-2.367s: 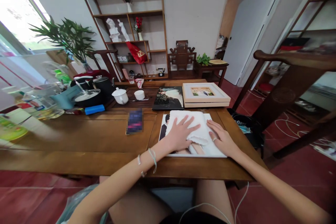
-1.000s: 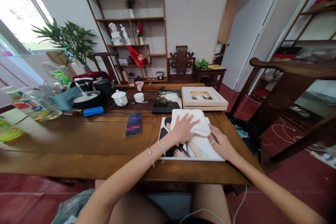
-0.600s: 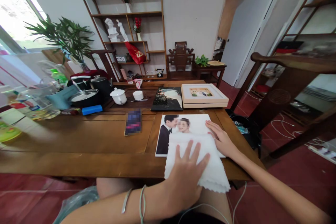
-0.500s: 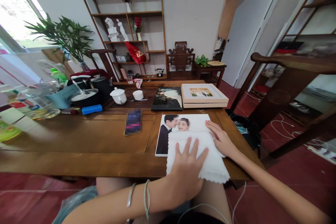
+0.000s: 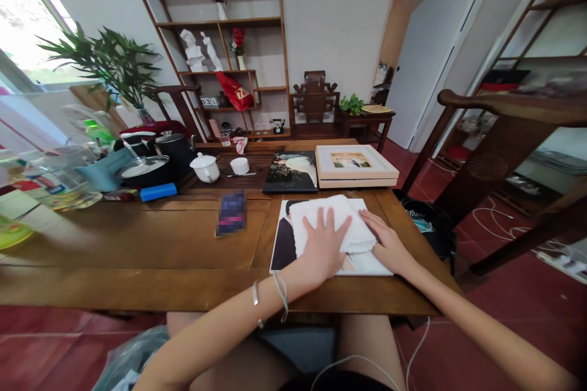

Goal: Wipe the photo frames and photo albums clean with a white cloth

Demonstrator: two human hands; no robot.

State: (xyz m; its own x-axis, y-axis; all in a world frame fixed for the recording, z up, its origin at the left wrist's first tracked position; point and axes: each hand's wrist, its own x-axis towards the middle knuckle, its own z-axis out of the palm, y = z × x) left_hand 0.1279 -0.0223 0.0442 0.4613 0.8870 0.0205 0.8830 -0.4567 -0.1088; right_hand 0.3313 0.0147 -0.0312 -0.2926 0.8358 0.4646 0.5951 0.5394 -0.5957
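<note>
A white cloth (image 5: 362,229) with a scalloped edge lies bunched over the upper middle of a photo panel (image 5: 283,250). My left hand (image 5: 323,241), with bracelets on its wrist, rests on the cloth with its fingers spread flat. My right hand (image 5: 385,241) lies along the panel's right edge, fingers stretched out and touching the panel beside the cloth. The panel is flat on the wooden table (image 5: 160,238) near its front edge. A dark suit shows on its left side; the cloth hides most of the printed picture.
Behind the panel lie a dark photo panel (image 5: 290,172) and light wooden picture frames (image 5: 358,166). A phone-like dark object (image 5: 232,212), blurred, lies to the left. Farther left stand a lidded white cup (image 5: 205,168), a blue box (image 5: 158,191) and a black kettle (image 5: 174,149). A wooden chair (image 5: 486,153) stands at right.
My left hand has pushed the cloth away from me, up the panel. The cloth now covers the printed heads and uncovers the panel's lower edge. My right hand stays in place.
</note>
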